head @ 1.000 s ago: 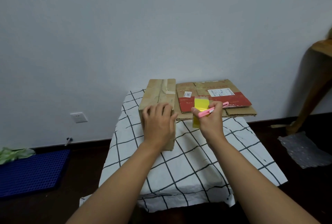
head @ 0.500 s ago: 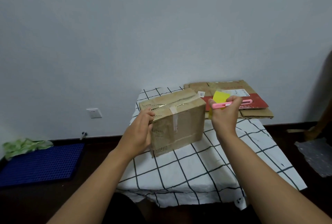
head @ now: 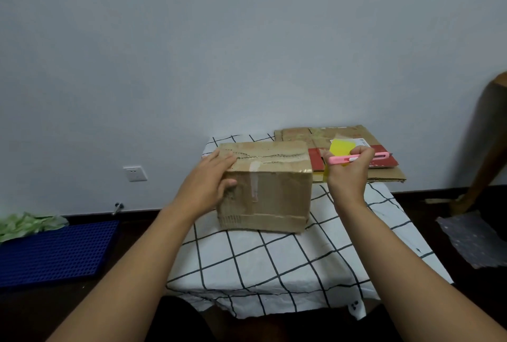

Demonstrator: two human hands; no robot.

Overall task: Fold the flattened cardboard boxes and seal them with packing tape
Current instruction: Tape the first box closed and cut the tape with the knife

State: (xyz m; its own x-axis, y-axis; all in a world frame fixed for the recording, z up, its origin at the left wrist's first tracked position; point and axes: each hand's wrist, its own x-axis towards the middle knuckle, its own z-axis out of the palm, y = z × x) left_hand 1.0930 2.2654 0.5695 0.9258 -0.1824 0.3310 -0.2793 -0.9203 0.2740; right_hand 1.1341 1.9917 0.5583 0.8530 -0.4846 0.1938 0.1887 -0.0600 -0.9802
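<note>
A folded brown cardboard box (head: 277, 193) stands on the checked tablecloth (head: 274, 259), clear tape running along its top seam and down its front. My left hand (head: 207, 185) holds the box's upper left corner, fingers lying on top and thumb against the front. My right hand (head: 347, 174) hovers just right of the box, gripping a pink utility knife (head: 381, 156) together with a yellow roll of tape (head: 341, 148). Flattened cardboard boxes (head: 384, 168), one with a red panel, lie stacked at the table's back right.
A blue plastic grid mat (head: 55, 254) with green cloth (head: 30, 223) lies on the dark floor at left. A wall socket (head: 135, 173) sits low on the wall. A wooden furniture leg (head: 485, 157) and bubble wrap (head: 477, 240) are at right.
The box was turned from end-on, through a tilt, to standing squarely with its long side facing me. My left hand shifted to its upper left corner. The right hand kept the knife and tape.
</note>
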